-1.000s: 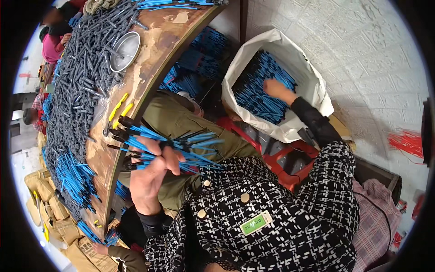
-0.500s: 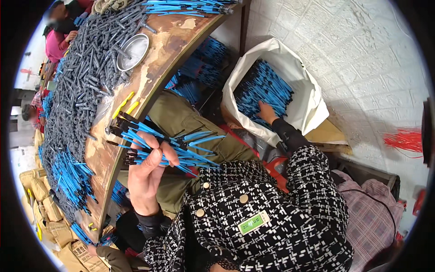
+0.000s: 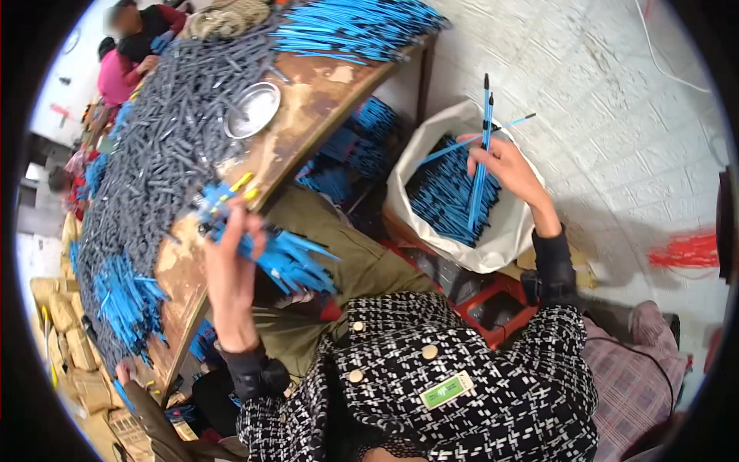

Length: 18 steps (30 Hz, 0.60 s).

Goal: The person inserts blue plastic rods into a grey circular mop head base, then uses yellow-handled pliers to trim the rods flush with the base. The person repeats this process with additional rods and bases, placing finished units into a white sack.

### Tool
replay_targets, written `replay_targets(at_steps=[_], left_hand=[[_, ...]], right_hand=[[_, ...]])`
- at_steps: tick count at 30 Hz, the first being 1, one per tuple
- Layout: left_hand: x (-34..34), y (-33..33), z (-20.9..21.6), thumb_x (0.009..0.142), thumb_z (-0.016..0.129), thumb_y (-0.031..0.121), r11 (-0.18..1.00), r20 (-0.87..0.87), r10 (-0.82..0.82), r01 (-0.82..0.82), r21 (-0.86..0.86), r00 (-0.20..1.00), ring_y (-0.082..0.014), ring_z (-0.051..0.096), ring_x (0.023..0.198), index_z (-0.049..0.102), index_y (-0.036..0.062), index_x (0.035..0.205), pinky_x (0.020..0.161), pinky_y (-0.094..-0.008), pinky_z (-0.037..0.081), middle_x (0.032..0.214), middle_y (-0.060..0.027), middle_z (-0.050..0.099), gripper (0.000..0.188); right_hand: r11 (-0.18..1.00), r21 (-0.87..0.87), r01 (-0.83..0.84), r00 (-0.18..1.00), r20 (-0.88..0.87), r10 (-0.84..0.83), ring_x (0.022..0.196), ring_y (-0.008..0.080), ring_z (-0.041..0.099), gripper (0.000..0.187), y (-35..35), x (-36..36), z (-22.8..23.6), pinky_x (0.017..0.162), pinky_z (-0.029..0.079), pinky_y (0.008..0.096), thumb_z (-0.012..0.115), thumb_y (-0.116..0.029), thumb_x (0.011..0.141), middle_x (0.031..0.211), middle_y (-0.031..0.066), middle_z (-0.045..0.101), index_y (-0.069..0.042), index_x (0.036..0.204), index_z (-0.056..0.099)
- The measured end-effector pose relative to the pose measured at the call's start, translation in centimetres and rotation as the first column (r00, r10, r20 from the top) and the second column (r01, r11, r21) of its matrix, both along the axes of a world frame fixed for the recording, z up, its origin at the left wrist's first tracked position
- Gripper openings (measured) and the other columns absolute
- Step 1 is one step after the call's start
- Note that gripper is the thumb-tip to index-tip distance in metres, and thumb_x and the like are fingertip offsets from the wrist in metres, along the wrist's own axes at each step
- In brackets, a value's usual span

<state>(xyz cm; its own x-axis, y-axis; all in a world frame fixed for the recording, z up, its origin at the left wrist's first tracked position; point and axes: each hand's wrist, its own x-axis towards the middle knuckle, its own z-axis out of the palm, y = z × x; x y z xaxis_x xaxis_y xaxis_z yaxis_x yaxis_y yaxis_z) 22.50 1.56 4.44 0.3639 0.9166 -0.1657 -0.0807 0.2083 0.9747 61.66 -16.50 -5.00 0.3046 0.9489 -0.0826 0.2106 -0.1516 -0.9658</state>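
My left hand is closed around a bundle of thin blue sticks with dark ends, blurred by motion, beside the table's edge. My right hand is raised over a white sack and grips a few blue sticks with black ends. Two of them stand nearly upright, and one lies slanted across behind the fingers. Inside the sack many more blue sticks lie packed together.
A curved wooden table on the left bears a heap of dark grey tubes, a round metal dish, yellow pieces and blue stick piles. More bundles lie beneath. Other people sit at the far left.
My right hand has risen out of the sack with a few blue sticks in it. My left hand has shifted slightly left with its bundle. The whole view has tilted.
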Motion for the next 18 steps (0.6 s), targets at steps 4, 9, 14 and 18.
replay_targets(at_steps=[4,9,14,18], left_hand=[[3.0,0.1,1.5,0.094,0.069,0.021,0.951,-0.148,-0.297,0.307,0.044,0.943,-0.0246,0.069,0.105,0.056,-0.0012,0.13,0.069,-0.0261,0.048,0.123,-0.0196,0.068,0.044],[6.0,-1.6,2.5,0.092,0.072,0.022,0.846,0.114,-0.502,0.514,-0.14,0.858,-0.0291,0.066,0.111,0.048,-0.0063,0.138,0.089,-0.0427,0.06,0.125,-0.0234,0.065,0.059],[-0.5,-2.2,2.4,0.091,0.074,0.021,0.888,0.15,-0.425,0.444,-0.124,0.893,-0.0125,0.07,0.083,0.055,0.0017,0.13,0.053,-0.0207,0.051,0.119,-0.0175,0.069,0.047],[-1.5,-2.6,1.5,0.088,0.075,0.013,0.992,-0.004,-0.128,0.128,0.0,0.992,-0.0123,0.065,0.074,0.062,0.0007,0.115,0.061,-0.026,0.051,0.098,-0.0089,0.07,0.033]], right_hand=[[0.849,0.051,-0.527,0.816,-0.25,0.521,0.079,0.0085,0.059,0.031,4.0,-8.4,7.2,0.076,0.048,0.0269,0.05,-0.02,0.105,0.083,0.0001,0.064,-0.002,0.129,0.06],[0.522,0.364,-0.771,0.294,-0.523,0.8,0.068,0.0089,0.046,0.037,9.9,-14.4,5.2,0.062,0.035,0.0234,0.051,-0.019,0.098,0.076,-0.0007,0.052,0.004,0.126,0.059],[0.512,0.575,-0.639,-0.285,-0.794,0.537,0.053,0.0108,0.034,0.028,10.4,-22.3,4.0,0.053,0.028,0.027,0.045,-0.012,0.091,0.068,0.0011,0.045,0.0,0.114,0.057],[0.712,0.476,-0.516,0.32,-0.665,0.676,0.058,0.0104,0.049,0.027,9.1,-23.9,3.9,0.056,0.041,0.0283,0.051,-0.012,0.099,0.072,0.003,0.055,-0.002,0.124,0.056]])
